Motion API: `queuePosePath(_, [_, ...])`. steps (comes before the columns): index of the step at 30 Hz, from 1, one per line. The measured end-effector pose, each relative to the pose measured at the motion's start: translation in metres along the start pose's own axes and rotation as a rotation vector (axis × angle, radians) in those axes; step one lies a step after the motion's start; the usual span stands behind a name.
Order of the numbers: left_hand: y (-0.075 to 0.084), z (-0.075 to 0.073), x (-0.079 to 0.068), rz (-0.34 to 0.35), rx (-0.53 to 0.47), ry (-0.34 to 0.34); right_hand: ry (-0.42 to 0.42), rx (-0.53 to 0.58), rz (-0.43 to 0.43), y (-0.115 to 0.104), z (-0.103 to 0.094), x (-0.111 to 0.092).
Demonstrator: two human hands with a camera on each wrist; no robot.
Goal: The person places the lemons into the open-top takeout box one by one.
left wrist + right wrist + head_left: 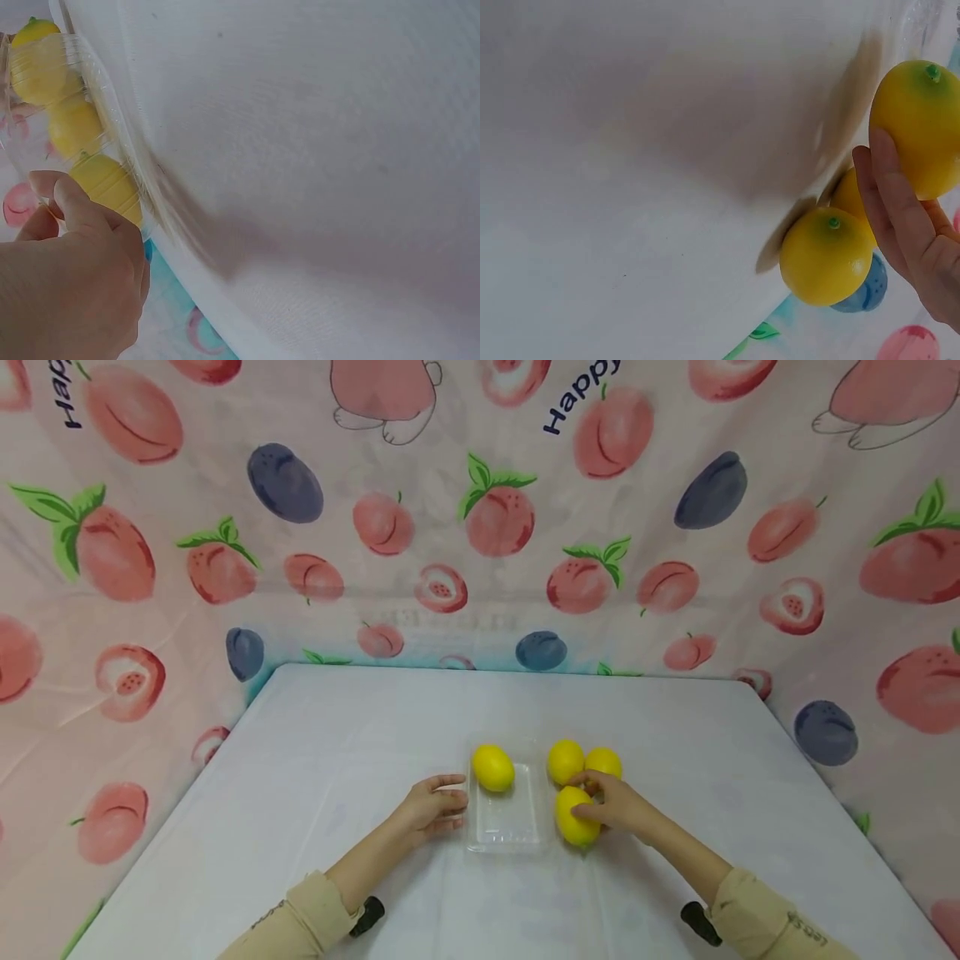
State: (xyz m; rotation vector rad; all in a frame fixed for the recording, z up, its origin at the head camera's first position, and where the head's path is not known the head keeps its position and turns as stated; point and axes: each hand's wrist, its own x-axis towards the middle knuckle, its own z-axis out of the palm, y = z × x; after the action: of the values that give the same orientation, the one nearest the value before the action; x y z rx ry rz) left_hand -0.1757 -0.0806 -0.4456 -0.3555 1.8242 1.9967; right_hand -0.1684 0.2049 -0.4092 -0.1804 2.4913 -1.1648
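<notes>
A clear plastic container point(507, 843) sits on the white table, with one yellow lemon point(492, 767) inside at its far left. At the container's left side my left hand point(433, 808) pinches the rim between thumb and fingers, as the left wrist view shows. My right hand point(617, 806) grips a second lemon point(576, 828) just right of the container. The right wrist view shows this lemon's green-tipped end, with fingers along its side. Beyond that hand, two more lemons, a left one point(566, 760) and a right one point(604, 762), lie close together on the table.
The white-covered table point(360, 727) ends at a back edge against a peach-printed cloth point(480, 602). Dark wrist straps show below both sleeves, one left point(367, 917) and one right point(701, 923).
</notes>
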Motion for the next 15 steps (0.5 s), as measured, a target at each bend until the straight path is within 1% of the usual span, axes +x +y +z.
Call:
queuePosePath(5, [-0.0005, -0.0018, -0.0004, 0.006, -0.005, -0.008, 0.017, -0.008, 0.02, 0.0008, -0.0005, 0.0016])
queuePosePath(15, [0.0, -0.0039, 0.0019, -0.001, -0.013, -0.045, 0.039, -0.016, 0.03, 0.0014, -0.0065, 0.0008])
